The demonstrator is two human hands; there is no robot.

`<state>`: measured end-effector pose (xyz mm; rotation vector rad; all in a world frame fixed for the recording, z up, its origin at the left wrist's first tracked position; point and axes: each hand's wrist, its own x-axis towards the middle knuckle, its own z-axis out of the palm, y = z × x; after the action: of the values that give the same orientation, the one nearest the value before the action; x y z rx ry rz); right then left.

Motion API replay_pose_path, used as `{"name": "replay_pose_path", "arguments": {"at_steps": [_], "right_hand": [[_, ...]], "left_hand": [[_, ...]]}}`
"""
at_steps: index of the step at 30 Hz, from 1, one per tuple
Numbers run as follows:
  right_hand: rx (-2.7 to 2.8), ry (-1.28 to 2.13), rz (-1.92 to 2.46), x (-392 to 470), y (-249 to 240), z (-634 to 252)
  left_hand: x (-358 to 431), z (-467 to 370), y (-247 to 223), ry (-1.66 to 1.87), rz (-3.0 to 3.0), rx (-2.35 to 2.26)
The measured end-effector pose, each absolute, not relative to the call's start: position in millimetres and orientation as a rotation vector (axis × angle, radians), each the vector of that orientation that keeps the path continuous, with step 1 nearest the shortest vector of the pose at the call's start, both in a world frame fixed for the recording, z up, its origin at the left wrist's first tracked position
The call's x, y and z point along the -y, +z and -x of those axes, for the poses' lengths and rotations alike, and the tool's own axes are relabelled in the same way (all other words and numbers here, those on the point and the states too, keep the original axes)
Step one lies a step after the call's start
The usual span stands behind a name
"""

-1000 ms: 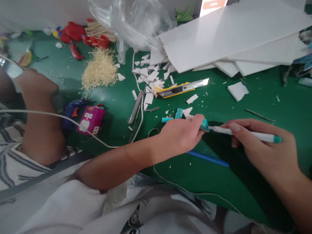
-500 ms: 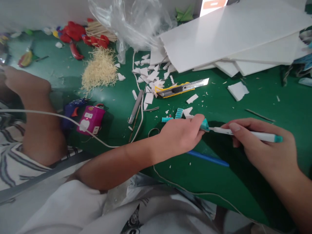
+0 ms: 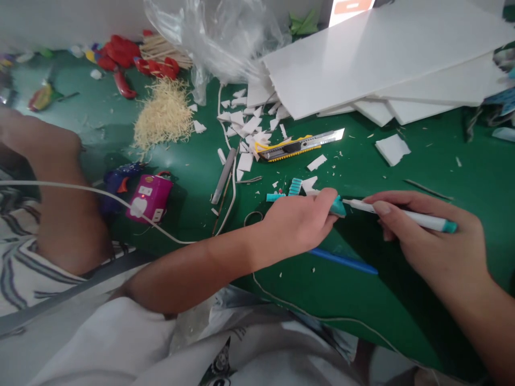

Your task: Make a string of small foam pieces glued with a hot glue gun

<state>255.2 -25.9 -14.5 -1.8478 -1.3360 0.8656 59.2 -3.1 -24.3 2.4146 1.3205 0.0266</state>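
My left hand (image 3: 300, 222) is closed around a small teal piece (image 3: 338, 207), most of it hidden by the fingers. In my right hand (image 3: 440, 241) is a white marker pen (image 3: 426, 219) with a teal end, gripped like a pencil. Its tip points left and meets the edge of the teal piece, or nearly so; contact is hard to make out. Just beyond my left hand lie a ridged teal strip (image 3: 295, 186) and white scraps (image 3: 310, 185). A blue stick-like thing (image 3: 348, 261) lies below that hand.
A yellow box cutter (image 3: 300, 146) lies with its blade out. White foam boards (image 3: 374, 59) are stacked behind. Left stand a pink power adapter (image 3: 149, 197), a blue glue gun (image 3: 120, 179) and a pile of shavings (image 3: 164, 118). Another person's arm (image 3: 60, 187) rests at far left.
My right hand has shifted slightly left and the marker has tilted a little, its tip now higher on the teal piece's edge. My left hand stays almost still.
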Motion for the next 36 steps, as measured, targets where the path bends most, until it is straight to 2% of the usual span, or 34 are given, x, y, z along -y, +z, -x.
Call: {"name": "replay_pose_path", "arguments": {"at_steps": [36], "right_hand": [[1.377,0.808,1.847,26.7,-14.5,-256.8]], "left_hand": [[2.6,-60.1,-21.0,-0.007,-2.401,-1.297]]}}
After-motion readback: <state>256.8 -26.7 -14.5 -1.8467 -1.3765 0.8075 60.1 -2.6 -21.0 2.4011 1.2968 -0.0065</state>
